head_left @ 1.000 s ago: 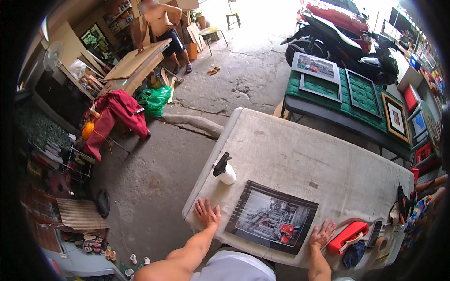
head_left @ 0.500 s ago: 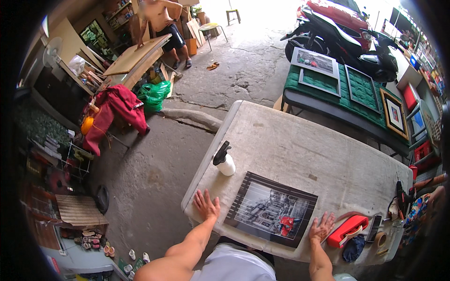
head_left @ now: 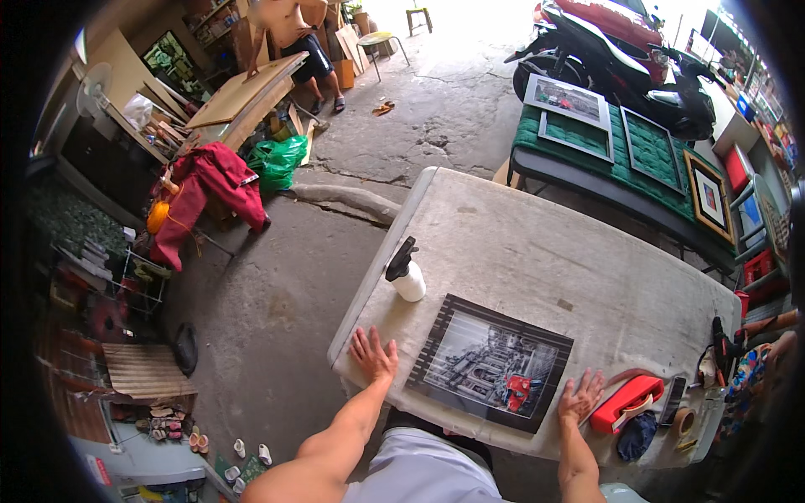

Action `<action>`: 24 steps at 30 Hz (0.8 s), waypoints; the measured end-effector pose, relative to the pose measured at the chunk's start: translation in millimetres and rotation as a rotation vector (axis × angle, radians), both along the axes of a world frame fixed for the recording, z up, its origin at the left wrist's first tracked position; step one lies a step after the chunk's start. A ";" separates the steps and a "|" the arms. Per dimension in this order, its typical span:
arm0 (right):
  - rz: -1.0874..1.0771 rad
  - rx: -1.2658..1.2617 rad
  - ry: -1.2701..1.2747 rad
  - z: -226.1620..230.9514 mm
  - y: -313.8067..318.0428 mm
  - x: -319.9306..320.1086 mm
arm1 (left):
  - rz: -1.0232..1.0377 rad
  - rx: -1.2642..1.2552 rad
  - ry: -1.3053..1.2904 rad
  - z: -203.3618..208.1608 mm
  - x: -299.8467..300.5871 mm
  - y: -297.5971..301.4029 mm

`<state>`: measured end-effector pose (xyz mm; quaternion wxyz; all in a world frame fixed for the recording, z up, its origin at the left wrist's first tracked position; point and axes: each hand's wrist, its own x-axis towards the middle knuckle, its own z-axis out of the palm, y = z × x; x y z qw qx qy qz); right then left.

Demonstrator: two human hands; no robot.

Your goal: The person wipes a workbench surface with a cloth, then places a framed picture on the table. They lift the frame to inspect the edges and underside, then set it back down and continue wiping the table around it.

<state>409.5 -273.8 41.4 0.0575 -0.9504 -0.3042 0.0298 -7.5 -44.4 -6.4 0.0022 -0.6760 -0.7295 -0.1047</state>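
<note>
Between my hands lies a glossy black-and-grey street picture (head_left: 490,362) with a red vehicle in it and a dark border, flat on the pale covered table (head_left: 537,243). My left hand (head_left: 374,355) rests on the tabletop left of the picture, fingers spread, holding nothing. A white spray bottle (head_left: 408,280) with a black trigger head stands upright just beyond it. To the right of the picture, my right hand (head_left: 580,397) lies flat with fingers apart, near the picture's edge and beside a red tape dispenser (head_left: 625,404).
Right of the dispenser are a dark bundled cloth (head_left: 636,436), a phone (head_left: 672,401), a tape roll (head_left: 683,422) and a black power drill (head_left: 723,348). Frames (head_left: 652,151) lie on a green-padded table. A person (head_left: 289,25) stands at a far-left workbench (head_left: 243,99).
The whole view has shifted slightly, so the table appears a little higher at its far edge and things sit somewhat differently. Both hands stay resting on the table beside the picture.
</note>
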 end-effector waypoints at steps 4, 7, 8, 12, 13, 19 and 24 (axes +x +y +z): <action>-0.009 0.007 0.015 4.1 2.4 -3.5 | 0.003 -0.026 0.000 4.1 -1.3 0.3; -0.009 0.006 0.014 2.3 3.0 -4.1 | 0.007 -0.035 -0.006 6.5 -1.8 0.5; -0.007 0.010 0.014 2.0 2.9 -4.2 | 0.005 -0.027 -0.008 6.1 -2.3 0.2; -0.003 0.006 0.010 -0.2 -0.3 -1.9 | 0.002 -0.025 0.017 4.5 -1.9 3.1; -0.003 0.004 0.019 2.3 -2.0 -1.0 | 0.003 -0.017 0.015 4.8 2.3 3.4; -0.002 0.004 0.009 -1.3 1.7 2.5 | -0.016 0.030 0.036 -2.6 -1.9 -0.5; -0.014 0.002 0.005 -9.0 -4.6 4.5 | -0.027 0.025 0.030 -6.9 -1.7 0.8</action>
